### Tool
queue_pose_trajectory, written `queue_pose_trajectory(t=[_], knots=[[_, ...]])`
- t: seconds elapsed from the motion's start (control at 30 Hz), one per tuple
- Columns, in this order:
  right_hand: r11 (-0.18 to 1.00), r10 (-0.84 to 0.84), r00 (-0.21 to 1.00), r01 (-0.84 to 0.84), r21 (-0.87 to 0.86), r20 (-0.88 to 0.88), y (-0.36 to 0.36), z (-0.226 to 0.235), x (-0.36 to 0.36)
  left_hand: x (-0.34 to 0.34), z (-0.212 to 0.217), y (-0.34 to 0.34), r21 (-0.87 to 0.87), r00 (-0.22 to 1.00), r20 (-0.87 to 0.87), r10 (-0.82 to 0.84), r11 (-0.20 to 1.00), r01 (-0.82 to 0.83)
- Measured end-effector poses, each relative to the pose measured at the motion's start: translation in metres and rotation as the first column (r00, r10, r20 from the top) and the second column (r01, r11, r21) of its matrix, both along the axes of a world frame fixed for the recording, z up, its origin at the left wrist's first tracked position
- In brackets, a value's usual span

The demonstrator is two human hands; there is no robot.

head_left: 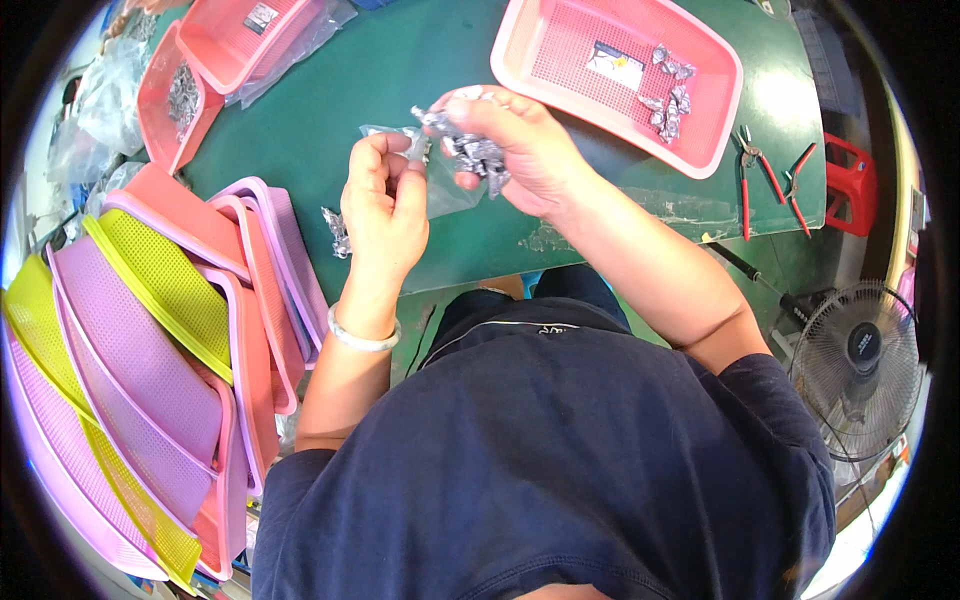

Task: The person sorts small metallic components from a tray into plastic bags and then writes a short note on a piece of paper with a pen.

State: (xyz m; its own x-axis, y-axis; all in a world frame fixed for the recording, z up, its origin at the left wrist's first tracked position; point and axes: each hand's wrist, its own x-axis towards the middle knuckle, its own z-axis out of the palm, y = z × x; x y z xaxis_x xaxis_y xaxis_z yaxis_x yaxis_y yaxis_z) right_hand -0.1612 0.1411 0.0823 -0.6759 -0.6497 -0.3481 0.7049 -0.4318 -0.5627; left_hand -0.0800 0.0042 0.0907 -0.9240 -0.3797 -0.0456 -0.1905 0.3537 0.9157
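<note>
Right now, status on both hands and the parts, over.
Left hand pinching clear bag open. Right hand closed on metal parts above the bag. Pink tray beyond, more parts inside. Nothing between hands and bag.

Bright, even daylight, soft shadows, sharp centre, fisheye bending and dark rim.

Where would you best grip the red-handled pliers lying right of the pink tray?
Probably by the two red handles, coming from above on the near side: the pliers lie flat on the green table, jaws toward the pink tray, handles splayed toward the person.
</note>
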Motion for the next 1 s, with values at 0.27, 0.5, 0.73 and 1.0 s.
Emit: queue_pose_trajectory(t=[0.27, 0.5, 0.73, 1.0], knots=[[0.877, 0.220, 0.976, -0.199, 0.437, 0.002, -0.006, -0.006, 0.015, -0.006, -0.009, 0.004, -0.153, 0.986, -0.162, 0.023, 0.987, -0.048], [0.930, 0.023, 0.983, -0.088, 0.357, 0.183, -0.040, -0.041, 0.025, 0.003, -0.004, 0.023, -0.259, 0.975, -0.190, -0.111, 0.964, 0.059], [0.871, 0.314, 0.940, -0.228, 0.436, -0.135, -0.042, 0.016, 0.019, 0.003, -0.001, -0.012, 0.051, 0.975, -0.176, 0.135, 0.991, -0.128], [0.329, 0.812, 0.305, 0.466, 0.821, -0.498, 0.056, -0.036, 0.015, 0.007, 0.001, -0.020, 0.038, 0.981, -0.144, 0.129, 0.991, -0.125]])
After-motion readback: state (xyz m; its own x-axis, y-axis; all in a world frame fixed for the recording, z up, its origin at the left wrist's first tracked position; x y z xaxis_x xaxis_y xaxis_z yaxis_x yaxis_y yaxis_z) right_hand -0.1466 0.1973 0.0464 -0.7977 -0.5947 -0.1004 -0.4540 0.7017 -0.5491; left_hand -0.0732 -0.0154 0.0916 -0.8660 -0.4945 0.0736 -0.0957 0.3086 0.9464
